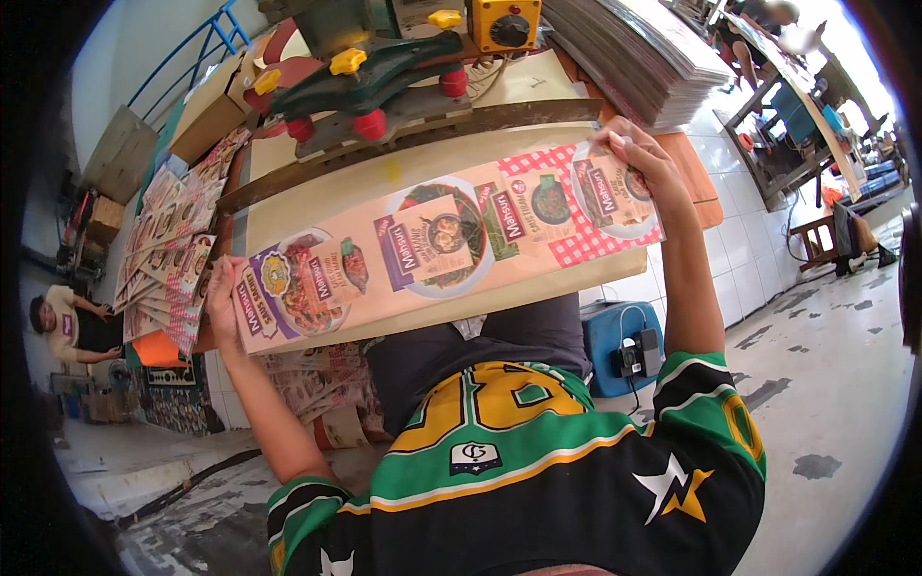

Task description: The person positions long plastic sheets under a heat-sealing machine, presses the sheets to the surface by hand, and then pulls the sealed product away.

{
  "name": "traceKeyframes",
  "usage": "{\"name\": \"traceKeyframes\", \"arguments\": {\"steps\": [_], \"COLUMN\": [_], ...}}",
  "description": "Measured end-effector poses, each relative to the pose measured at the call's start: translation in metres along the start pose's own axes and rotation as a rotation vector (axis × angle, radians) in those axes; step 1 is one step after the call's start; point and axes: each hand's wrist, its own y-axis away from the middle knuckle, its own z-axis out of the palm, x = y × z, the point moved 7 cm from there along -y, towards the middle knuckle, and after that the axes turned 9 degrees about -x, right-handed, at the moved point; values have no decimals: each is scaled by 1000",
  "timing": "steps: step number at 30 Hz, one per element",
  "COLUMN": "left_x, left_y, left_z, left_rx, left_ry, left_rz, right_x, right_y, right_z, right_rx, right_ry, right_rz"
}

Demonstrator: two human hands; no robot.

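Note:
A long printed strip with pictures of food, a peach ground and red-and-white checks is stretched between my two hands, over the front of a cream work surface. My left hand grips its left end at the edge, lower than the right end. At the upper right corner, my right hand pinches the strip between thumb and fingers. Beyond it stands a dark green machine head with yellow knobs and red feet, behind a long metal bar.
Piles of similar printed sheets lie at the left, by a cardboard box. A yellow control box and a tall stack of boards stand behind. A blue stool bears a black device. Other people are at far left and upper right.

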Motion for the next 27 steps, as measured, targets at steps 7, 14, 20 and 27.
{"name": "traceKeyframes", "arguments": {"steps": [7,14,20,27], "left_x": [16,25,14,-4], "left_y": [-5,-8,-8,3], "left_z": [17,11,19,7], "left_rx": [52,33,100,38], "left_ry": [-289,59,90,-81], "left_rz": [-10,215,345,343], "right_x": [0,13,38,42], "right_y": [8,-3,1,23], "right_z": [-1,-9,-26,-43], "right_rx": [8,27,144,217], "right_ry": [78,-54,-69,33], "right_rz": [58,-140,-228,-284]}}
